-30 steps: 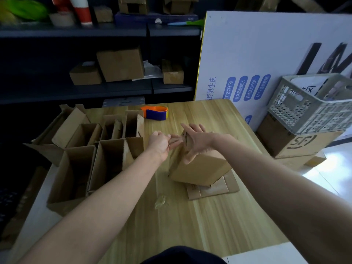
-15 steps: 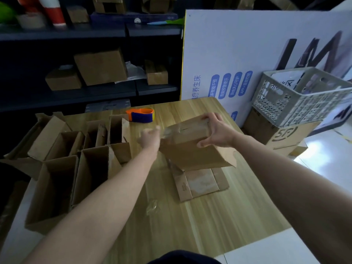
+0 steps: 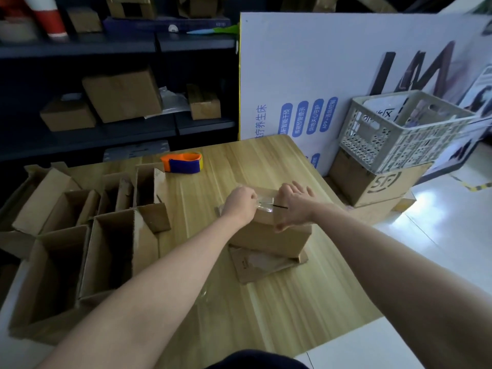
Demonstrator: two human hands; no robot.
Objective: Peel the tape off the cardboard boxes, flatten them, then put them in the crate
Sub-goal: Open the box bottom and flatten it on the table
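We see a pale wooden table (image 3: 266, 302) bearing, at its left, a cluster of open brown cardboard boxes (image 3: 111, 249). A grey perforated plastic crate (image 3: 399, 129) stands beyond its right edge on a brown carton (image 3: 383, 185). At centre, a closed brown cardboard box (image 3: 269, 238) rests on flattened cardboard (image 3: 255, 267). Our right hand (image 3: 295, 206) presses flat on its top. Our left hand (image 3: 239, 203), clenched, pinches a clear tape strip (image 3: 265, 203) there.

Cardboard box (image 3: 269, 235), centre: plain brown. Tape (image 3: 265, 206) on its top: clear, glossy. Table (image 3: 279, 302): light wood grain. Tape dispenser (image 3: 183, 162), above centre: orange and blue. Crate (image 3: 399, 139), right: pale grey, lattice holes. Board (image 3: 306, 75): white, blue labels, dark letters. Cone (image 3: 48, 17), upper left: red-white bands. Floor stripe (image 3: 476, 186), far right: yellow-black.
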